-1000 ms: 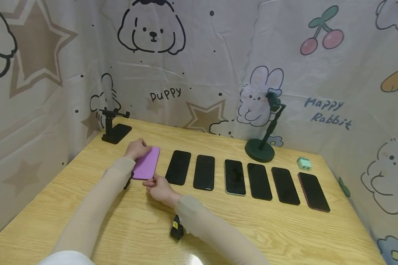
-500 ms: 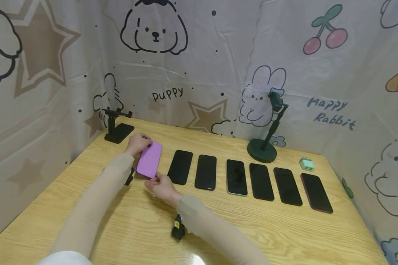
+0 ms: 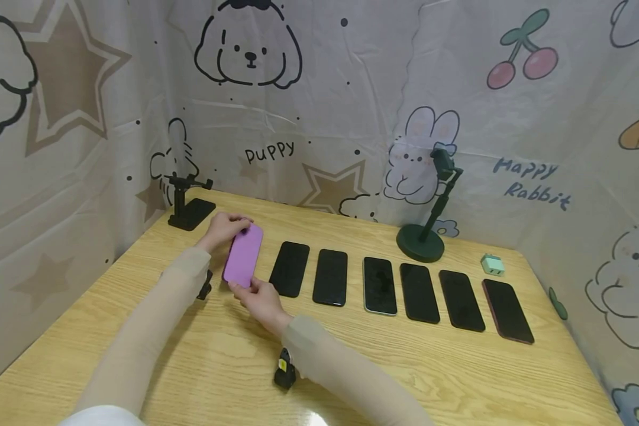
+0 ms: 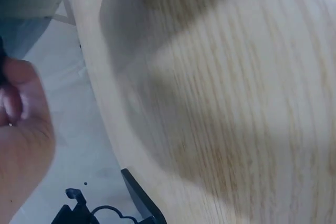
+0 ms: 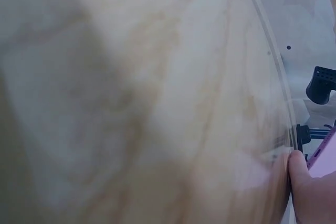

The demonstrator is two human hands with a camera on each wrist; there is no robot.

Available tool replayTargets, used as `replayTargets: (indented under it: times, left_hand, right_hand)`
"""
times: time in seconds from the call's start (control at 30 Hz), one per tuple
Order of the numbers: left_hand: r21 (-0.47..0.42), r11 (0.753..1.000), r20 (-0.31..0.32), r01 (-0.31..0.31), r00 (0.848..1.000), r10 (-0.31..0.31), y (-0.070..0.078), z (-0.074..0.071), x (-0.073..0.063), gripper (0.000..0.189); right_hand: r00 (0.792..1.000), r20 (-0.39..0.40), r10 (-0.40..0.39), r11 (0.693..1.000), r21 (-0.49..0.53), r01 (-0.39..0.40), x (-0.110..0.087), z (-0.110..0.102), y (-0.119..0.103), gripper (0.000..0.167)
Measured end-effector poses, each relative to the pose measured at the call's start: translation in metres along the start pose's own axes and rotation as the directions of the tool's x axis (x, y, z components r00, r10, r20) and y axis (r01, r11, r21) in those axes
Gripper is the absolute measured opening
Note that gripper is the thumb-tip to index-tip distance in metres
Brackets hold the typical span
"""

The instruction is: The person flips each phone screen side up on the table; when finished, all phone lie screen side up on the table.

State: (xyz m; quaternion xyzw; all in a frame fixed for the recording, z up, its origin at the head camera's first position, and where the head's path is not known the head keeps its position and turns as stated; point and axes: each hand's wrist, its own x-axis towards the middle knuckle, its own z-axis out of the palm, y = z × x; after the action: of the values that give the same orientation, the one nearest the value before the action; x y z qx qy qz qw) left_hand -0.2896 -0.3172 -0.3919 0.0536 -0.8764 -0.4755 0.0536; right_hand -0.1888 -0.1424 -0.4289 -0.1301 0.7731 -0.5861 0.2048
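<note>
In the head view, a phone with a purple back or case (image 3: 243, 255) is raised at a slant over the left part of the table. My left hand (image 3: 221, 229) grips it at the upper left edge, thumb over the purple side. At the lower end, the fingers of my right hand (image 3: 263, 302) pinch the bottom edge. The right wrist view catches the purple phone (image 5: 326, 156) at its border, slots visible along one edge, beside my right hand (image 5: 315, 192). The left wrist view shows part of my left hand (image 4: 26, 135); the phone is outside that view.
Several dark phones lie in a row rightward, from the nearest black phone (image 3: 289, 269) to a red-edged phone (image 3: 508, 310). A black phone stand (image 3: 191, 214) is at the back left. Behind the row are a dark green stand (image 3: 420, 244) and a mint charger block (image 3: 492, 264).
The purple phone lay flat a second ago; its far end has come up and it has shifted slightly right. My right fingers have moved from beside its lower edge onto it.
</note>
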Motion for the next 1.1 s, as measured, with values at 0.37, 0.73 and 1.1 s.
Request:
replayTargets:
  times: [0.37,0.73,1.1]
  left_hand:
    - [-0.081,0.988,-0.025,-0.130,0.991,0.128,0.008,0.014,0.002,0.024]
    - [-0.053,0.990,-0.020,-0.132,0.991,0.131,0.010,0.018,-0.001,0.021]
    - [-0.177,0.963,0.083,-0.204,0.972,0.221,0.012,0.022,-0.002,0.023]
  right_hand:
    - [0.998,-0.053,0.044,0.993,0.111,-0.038,-0.003,0.001,-0.005,0.055]
    - [0.992,-0.097,0.076,0.993,0.095,-0.066,-0.004,-0.002,-0.008,0.052]
    - [0.991,-0.112,0.071,0.996,0.052,-0.066,-0.004,-0.001,-0.007,0.063]
